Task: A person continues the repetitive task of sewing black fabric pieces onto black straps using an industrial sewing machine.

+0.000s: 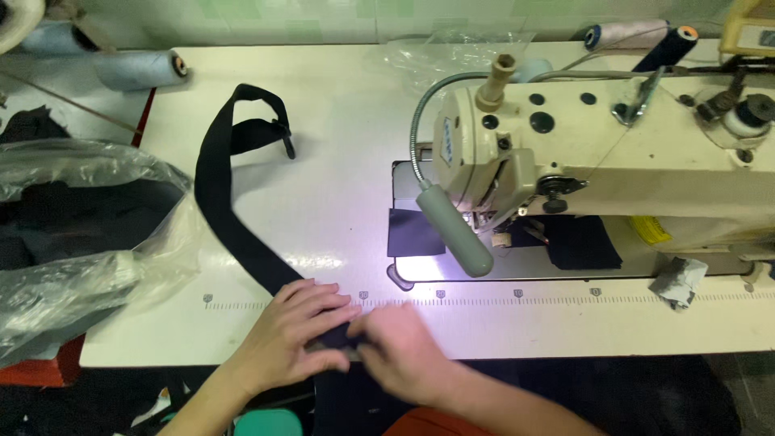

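Observation:
A long black fabric strap (222,210) runs from a loop at the back of the white table (339,129) down to the front edge. My left hand (295,331) lies flat on the strap's near end, fingers spread. My right hand (404,351), slightly blurred, pinches the same end next to the left fingers. Both hands sit near the ruler marks printed along the table's front edge. A small dark fabric piece (413,232) lies under the head of the cream sewing machine (597,169).
A flexible lamp (456,230) lights the needle area. Clear plastic bags holding dark fabric (81,234) sit at the left. Thread cones (141,69) lie at the back left, with others (638,36) behind the machine. A crumpled grey scrap (678,281) rests at the right.

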